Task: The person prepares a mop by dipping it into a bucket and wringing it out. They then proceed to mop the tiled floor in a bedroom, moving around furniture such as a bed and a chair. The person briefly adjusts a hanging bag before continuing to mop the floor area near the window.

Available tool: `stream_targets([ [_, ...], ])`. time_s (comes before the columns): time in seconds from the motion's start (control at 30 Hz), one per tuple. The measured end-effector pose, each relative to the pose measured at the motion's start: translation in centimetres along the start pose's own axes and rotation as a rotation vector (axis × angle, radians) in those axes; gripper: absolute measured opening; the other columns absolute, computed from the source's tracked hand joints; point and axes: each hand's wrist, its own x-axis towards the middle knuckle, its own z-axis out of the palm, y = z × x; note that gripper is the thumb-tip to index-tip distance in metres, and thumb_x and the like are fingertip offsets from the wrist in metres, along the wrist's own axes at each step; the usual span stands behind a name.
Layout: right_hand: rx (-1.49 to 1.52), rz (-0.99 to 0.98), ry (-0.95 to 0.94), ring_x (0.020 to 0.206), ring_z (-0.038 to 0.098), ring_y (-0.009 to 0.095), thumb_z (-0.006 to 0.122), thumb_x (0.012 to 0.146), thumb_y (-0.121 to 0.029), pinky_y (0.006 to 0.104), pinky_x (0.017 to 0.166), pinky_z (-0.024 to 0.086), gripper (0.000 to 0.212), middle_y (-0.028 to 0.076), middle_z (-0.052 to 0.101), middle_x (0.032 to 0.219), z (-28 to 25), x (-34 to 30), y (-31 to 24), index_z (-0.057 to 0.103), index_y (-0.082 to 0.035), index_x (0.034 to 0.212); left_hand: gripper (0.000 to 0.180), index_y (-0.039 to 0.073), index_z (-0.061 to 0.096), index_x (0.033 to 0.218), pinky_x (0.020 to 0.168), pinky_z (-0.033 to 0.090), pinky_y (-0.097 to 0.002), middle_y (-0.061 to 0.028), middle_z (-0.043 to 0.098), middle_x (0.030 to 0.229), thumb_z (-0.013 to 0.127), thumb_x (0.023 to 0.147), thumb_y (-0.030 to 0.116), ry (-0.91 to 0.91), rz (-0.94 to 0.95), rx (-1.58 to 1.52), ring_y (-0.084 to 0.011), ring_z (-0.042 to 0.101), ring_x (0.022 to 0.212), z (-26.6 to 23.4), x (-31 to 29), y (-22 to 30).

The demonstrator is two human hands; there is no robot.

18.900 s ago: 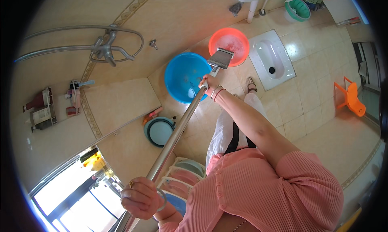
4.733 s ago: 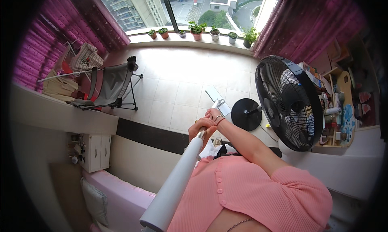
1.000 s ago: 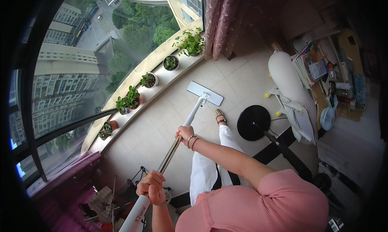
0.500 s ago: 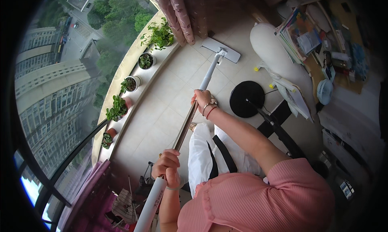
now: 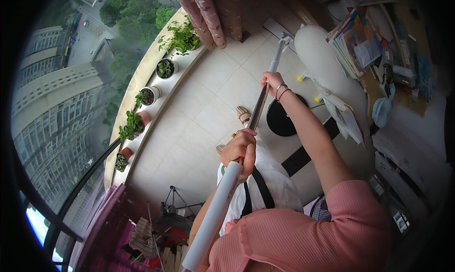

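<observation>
I hold a flat mop on a slanting pole. My left hand [image 5: 240, 151] is closed around the steel pole [image 5: 259, 107], just above its thick white handle [image 5: 214, 217]. Farther along, my right hand [image 5: 273, 82] grips the same pole closer to the mop head. The flat rectangular mop head [image 5: 275, 28] rests on the tiled floor at the far side, beside a white padded object [image 5: 313, 51] that hides part of its right end. Below my right wrist lies a round black stand base [image 5: 280, 119], partly covered by my forearm.
Potted plants [image 5: 165, 69] line the curved window ledge [image 5: 182, 65] on the left. A pink curtain [image 5: 208, 16] hangs at the back. Papers and books [image 5: 358, 46] and a small blue fan [image 5: 381, 111] crowd the right side. A tripod [image 5: 173, 196] stands lower left. My sandalled foot [image 5: 242, 114] is on the tiles.
The mop head has slid right and away across the floor, from near the curtain to beside the white padded object. Both hands have moved right and forward with the pole.
</observation>
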Motion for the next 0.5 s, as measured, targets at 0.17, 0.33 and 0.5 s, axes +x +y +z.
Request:
stream_targets([
  [0.17, -0.136, 0.039, -0.055, 0.046, 0.05, 0.021, 0.049, 0.079, -0.009, 0.0331, 0.045, 0.045, 0.012, 0.008, 0.047, 0.057, -2.8, -0.6, 3.4, 0.043, -0.003, 0.071, 0.029, 0.004, 0.036, 0.06, 0.067, 0.047, -0.0389, -0.0079, 0.047, 0.058, 0.053, 0.074, -0.015, -0.063, 0.022, 0.01, -0.0211, 0.048, 0.054, 0.0, -2.9, 2.2],
  [0.33, 0.156, 0.147, -0.052, 0.049, 0.044, 0.017, 0.048, 0.077, -0.003, 0.0293, 0.046, 0.043, 0.01, 0.005, 0.043, 0.06, 2.9, -5.9, 10.6, 0.04, -0.005, 0.071, 0.026, 0.004, 0.037, 0.062, 0.066, 0.048, -0.0398, -0.0064, 0.044, 0.056, 0.047, 0.077, -0.014, 0.049, -0.032, 0.036, -0.0198, 0.045, 0.052, -7.4, -6.6, 6.5],
  [0.5, 0.229, 0.222, -0.187, 0.049, 0.041, 0.017, 0.046, 0.074, 0.0, 0.0289, 0.045, 0.039, 0.01, 0.007, 0.04, 0.059, 7.3, -10.6, 20.2, 0.037, -0.004, 0.069, 0.028, 0.005, 0.033, 0.06, 0.064, 0.047, -0.0392, -0.0056, 0.042, 0.054, 0.046, 0.074, -0.016, -0.005, -0.045, 0.079, -0.0188, 0.042, 0.051, -15.0, -11.1, 12.8],
])
